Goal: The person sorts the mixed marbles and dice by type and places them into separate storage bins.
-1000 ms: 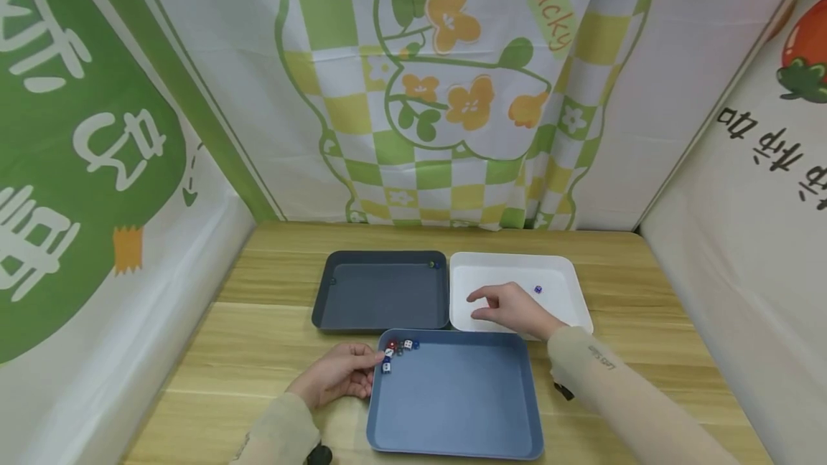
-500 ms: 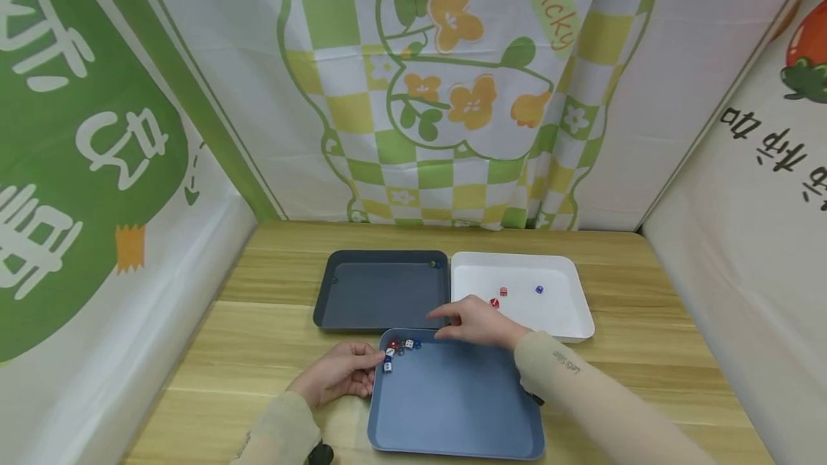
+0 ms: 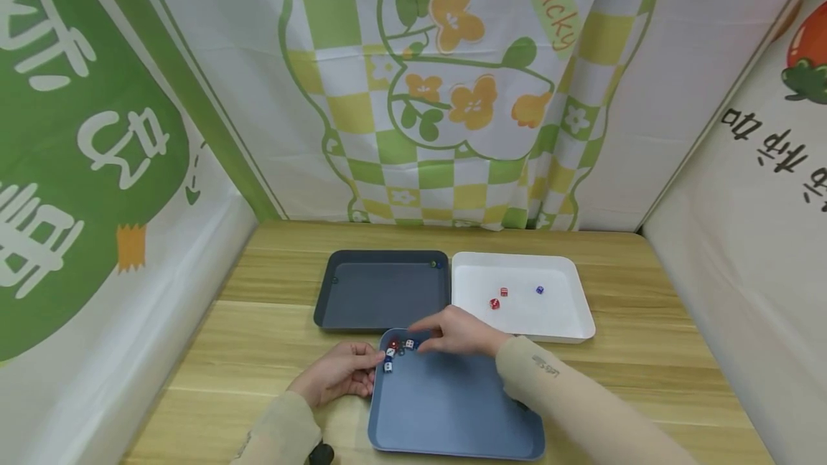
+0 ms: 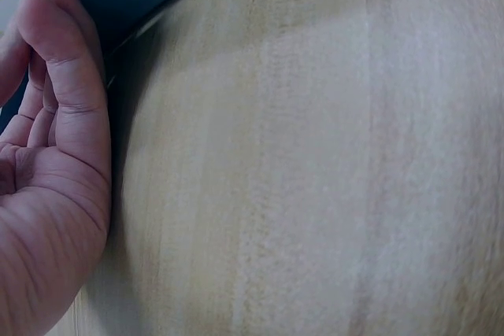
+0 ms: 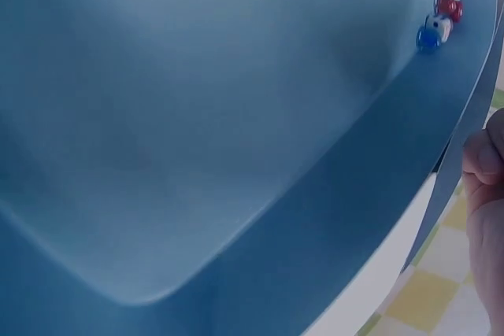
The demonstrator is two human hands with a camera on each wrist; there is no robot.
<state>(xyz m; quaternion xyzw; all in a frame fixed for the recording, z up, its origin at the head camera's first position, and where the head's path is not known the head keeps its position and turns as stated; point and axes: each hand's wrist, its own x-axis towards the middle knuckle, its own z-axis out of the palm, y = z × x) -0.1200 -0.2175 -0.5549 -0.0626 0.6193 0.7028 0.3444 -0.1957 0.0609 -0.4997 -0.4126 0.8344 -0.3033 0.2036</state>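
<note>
Dice (image 3: 390, 352), head view: lie bunched in the far left corner of the blue tray (image 3: 455, 407), just left of the right fingertips; bend round the corner along both walls; as small cubes, show no long axis.
Right hand (image 3: 459, 332), head view: hovers over the far wall, thumb and forefinger parted at the right end of the bunch; no firm grip on a die to be seen.
Left hand (image 3: 339, 373), head view: pinches the left rim, just outside the same corner.
Left hand, left wrist view: curls at the tray's edge, beside the wooden table (image 4: 260, 155); dice out of view.
Dice, right wrist view: sit in a short row against the wall, well above the visible part of the right hand; look glossy, in blue, red and white with pips.
</note>
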